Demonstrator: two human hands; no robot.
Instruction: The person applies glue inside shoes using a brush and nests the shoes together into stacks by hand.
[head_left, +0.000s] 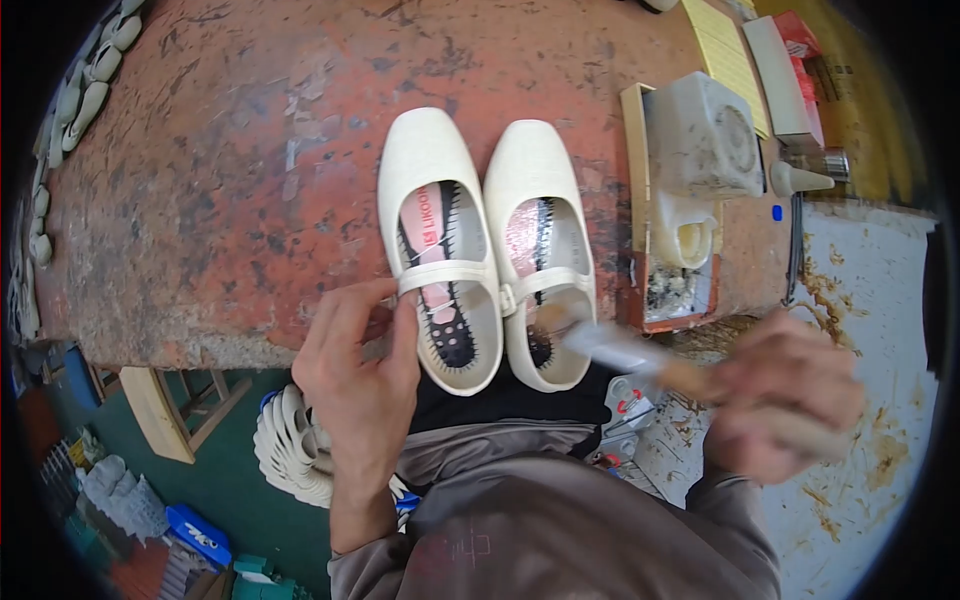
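Observation:
Two white strap shoes stand side by side at the table's near edge, toes pointing away: a left shoe [428,145] and a right shoe [535,155]. Dark, stitched-looking insole bottoms and pinkish patches show inside both. My left hand [360,350] is closed at the outer side of the left shoe, thumb and fingers at the end of its strap. In my right hand [785,400], blurred by motion, is a brush [625,350] with a pale ferrule and wooden handle. Its bristle end is over the heel opening of the right shoe; whether it touches the lining I cannot tell.
To the right, a wooden tray [637,200] holds a stained white plastic container [705,135] whose opening shows yellowish residue. A pale nozzle bottle [800,180] lies beyond it. More white shoes [85,115] line the far left, and a stack of white pieces [290,450] sits below the table edge.

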